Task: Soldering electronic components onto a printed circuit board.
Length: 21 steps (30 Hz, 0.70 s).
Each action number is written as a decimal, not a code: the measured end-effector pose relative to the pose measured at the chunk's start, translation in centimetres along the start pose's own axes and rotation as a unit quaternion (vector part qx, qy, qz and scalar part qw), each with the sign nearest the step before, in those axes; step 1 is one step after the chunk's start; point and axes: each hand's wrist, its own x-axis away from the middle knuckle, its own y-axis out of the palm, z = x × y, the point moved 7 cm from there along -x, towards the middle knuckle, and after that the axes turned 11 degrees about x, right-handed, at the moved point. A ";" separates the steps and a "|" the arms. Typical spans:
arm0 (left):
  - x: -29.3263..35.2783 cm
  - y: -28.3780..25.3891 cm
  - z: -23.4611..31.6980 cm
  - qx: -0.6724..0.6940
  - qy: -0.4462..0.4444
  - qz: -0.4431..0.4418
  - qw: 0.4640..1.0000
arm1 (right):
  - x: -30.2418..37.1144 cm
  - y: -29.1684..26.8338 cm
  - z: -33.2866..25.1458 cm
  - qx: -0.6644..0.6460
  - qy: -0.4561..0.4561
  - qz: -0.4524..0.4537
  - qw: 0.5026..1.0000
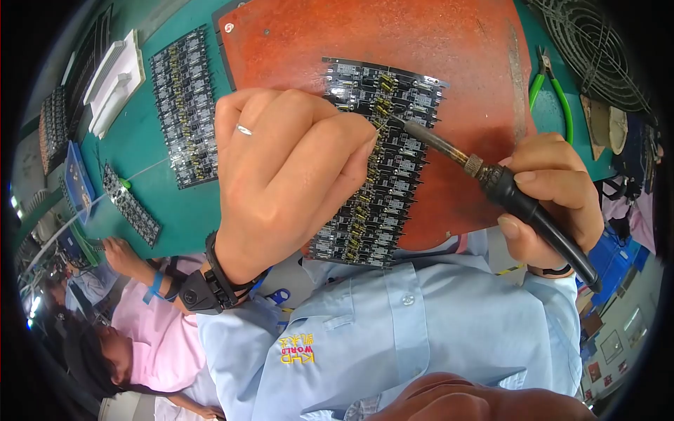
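A soldering iron (501,184) with a black handle is held in my right hand (562,196), fingers closed round the grip. Its metal tip points left over a black circuit board panel (393,189) crowded with small parts, several of them yellow. My left hand (288,161) is closed in a pinch above the panel's left side, close to the iron's tip. A thin strand that looks like solder wire shows at its fingertips; most of it is hidden by the hand. Whether tip and wire touch the panel, I cannot tell. The panel lies on an orange-red mat (477,77).
Another populated panel (184,105) lies left on the green table (140,168), with a smaller board (132,205) beyond. Green-handled cutters (554,95) and a round fan grille (593,49) are at the far right. A person in pink (154,330) works at my left.
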 end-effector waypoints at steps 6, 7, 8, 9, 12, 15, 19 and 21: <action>0.2 0.5 -0.4 -0.006 -0.008 -0.004 1.000 | 0.5 0.4 0.6 0.003 0.022 -0.037 0.999; 0.3 0.6 -0.4 -0.007 -0.008 -0.003 1.000 | 0.5 0.4 0.6 0.002 0.023 -0.038 0.999; 0.3 0.6 -0.4 -0.009 -0.008 -0.003 1.000 | 0.5 0.4 0.7 0.003 0.022 -0.038 0.999; 0.3 0.7 -0.5 -0.008 -0.008 -0.003 1.000 | 0.5 0.4 0.7 0.003 0.021 -0.038 0.999; 0.5 0.8 -0.6 -0.011 -0.005 -0.004 1.000 | 0.7 0.6 0.9 0.003 0.020 -0.038 0.999; 0.6 0.8 -0.7 -0.012 -0.005 -0.005 1.000 | 0.9 0.8 0.9 0.001 0.019 -0.038 0.999; 0.8 0.8 -0.7 -0.011 -0.004 -0.004 1.000 | 0.9 1.0 0.9 -0.001 0.022 -0.035 0.999; 1.0 0.7 -0.8 -0.010 -0.003 -0.003 1.000 | 0.9 1.0 0.8 0.002 0.019 -0.037 0.999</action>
